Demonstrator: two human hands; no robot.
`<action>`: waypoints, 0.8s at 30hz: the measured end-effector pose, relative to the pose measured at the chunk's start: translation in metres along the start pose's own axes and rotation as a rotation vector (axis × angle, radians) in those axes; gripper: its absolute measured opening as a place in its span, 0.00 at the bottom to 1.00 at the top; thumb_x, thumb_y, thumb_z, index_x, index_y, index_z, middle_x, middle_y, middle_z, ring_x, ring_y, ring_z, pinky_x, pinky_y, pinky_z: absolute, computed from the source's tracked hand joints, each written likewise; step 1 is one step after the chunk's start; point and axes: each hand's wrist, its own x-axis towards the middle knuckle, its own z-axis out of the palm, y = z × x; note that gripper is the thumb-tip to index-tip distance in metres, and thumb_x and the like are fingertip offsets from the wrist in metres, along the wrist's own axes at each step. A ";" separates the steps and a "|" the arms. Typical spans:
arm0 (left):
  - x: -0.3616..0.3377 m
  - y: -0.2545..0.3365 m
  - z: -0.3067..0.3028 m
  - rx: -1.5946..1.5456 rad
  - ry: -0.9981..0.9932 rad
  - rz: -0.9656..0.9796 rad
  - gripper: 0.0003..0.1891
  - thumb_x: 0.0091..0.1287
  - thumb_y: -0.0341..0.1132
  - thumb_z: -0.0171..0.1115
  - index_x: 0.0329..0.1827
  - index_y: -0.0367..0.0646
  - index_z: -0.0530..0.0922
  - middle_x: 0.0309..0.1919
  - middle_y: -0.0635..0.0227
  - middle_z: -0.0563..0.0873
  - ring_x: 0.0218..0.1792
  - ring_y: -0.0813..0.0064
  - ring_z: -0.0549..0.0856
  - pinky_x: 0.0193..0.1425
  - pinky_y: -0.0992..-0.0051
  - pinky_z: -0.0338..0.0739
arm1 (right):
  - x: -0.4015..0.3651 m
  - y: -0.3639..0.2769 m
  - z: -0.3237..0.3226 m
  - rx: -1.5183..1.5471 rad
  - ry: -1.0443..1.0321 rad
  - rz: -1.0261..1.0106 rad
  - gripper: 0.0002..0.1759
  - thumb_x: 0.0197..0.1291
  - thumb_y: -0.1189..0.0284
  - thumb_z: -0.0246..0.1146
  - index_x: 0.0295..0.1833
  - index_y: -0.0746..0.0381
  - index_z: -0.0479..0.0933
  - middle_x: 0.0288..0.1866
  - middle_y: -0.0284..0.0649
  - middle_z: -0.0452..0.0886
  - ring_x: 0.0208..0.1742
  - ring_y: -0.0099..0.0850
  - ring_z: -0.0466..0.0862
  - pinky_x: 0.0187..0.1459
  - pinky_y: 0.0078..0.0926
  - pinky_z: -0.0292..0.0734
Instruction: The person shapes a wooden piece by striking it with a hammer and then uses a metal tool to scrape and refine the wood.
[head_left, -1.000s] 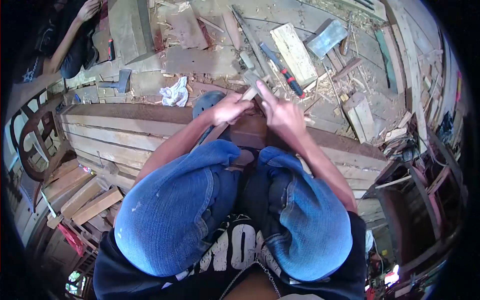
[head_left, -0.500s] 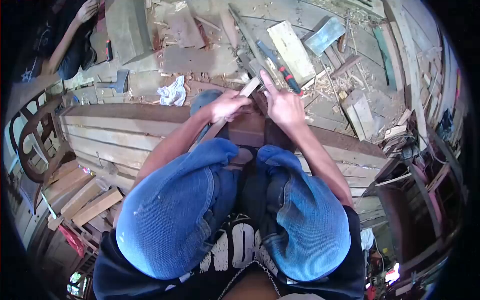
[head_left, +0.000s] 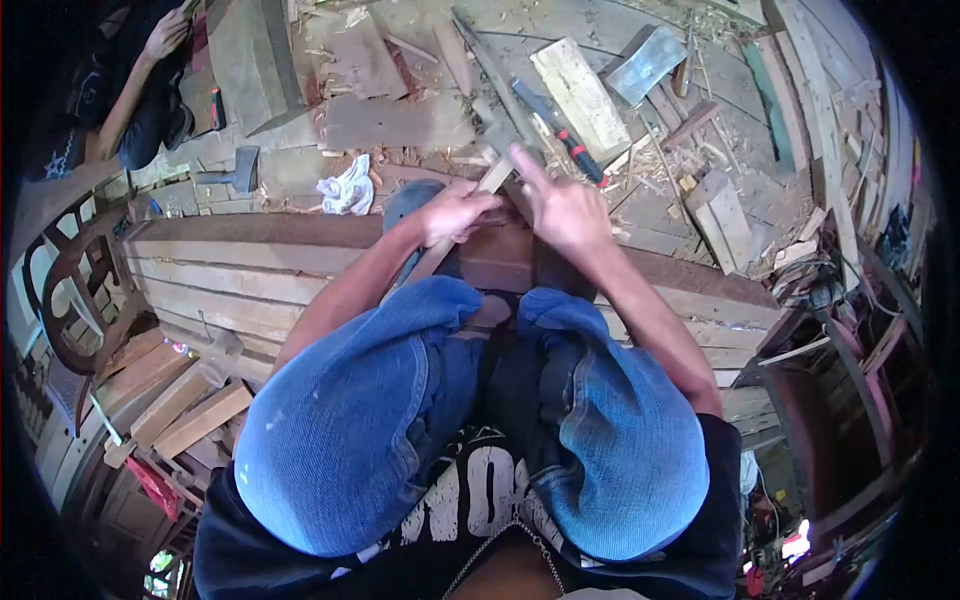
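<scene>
My left hand (head_left: 458, 213) is closed round a narrow strip of wood (head_left: 495, 176), whose pale end points up and to the right. My right hand (head_left: 570, 212) is closed beside that end, with its index finger stretched along a flat, dark tool (head_left: 505, 138) that meets the strip. The tool's grip is hidden inside my right hand, so I cannot make out its kind. Both hands are in front of my knees, above a dark wooden piece.
A red-and-black handled tool (head_left: 578, 155), a pale wood block (head_left: 582, 95) and a metal-faced block (head_left: 646, 66) lie ahead among shavings. A white cloth (head_left: 347, 187) and a hatchet (head_left: 243, 170) are to the left. Another person's hand (head_left: 167, 34) shows at upper left.
The tool and my right index finger have shifted slightly up and left along the strip. My left hand stays closed on the wood. The view has shifted a little.
</scene>
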 end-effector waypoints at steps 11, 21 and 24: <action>-0.002 -0.001 0.002 0.012 0.045 0.011 0.12 0.71 0.39 0.57 0.31 0.44 0.71 0.17 0.77 0.68 0.13 0.84 0.65 0.15 0.79 0.55 | -0.006 -0.002 0.006 0.020 0.005 0.056 0.33 0.66 0.62 0.57 0.75 0.33 0.59 0.28 0.53 0.83 0.31 0.52 0.85 0.33 0.52 0.80; 0.002 -0.004 -0.001 0.038 0.035 -0.055 0.09 0.74 0.39 0.54 0.41 0.45 0.77 0.17 0.80 0.66 0.13 0.86 0.63 0.14 0.80 0.53 | -0.004 0.005 0.017 0.061 0.200 0.043 0.34 0.64 0.64 0.60 0.75 0.34 0.60 0.24 0.52 0.81 0.26 0.51 0.84 0.31 0.51 0.80; 0.007 0.000 -0.001 -0.032 -0.008 -0.018 0.09 0.73 0.40 0.55 0.36 0.46 0.73 0.16 0.80 0.66 0.12 0.86 0.63 0.13 0.79 0.53 | 0.002 0.010 0.011 0.054 0.163 0.125 0.33 0.64 0.64 0.59 0.74 0.35 0.61 0.23 0.53 0.80 0.27 0.53 0.84 0.32 0.52 0.80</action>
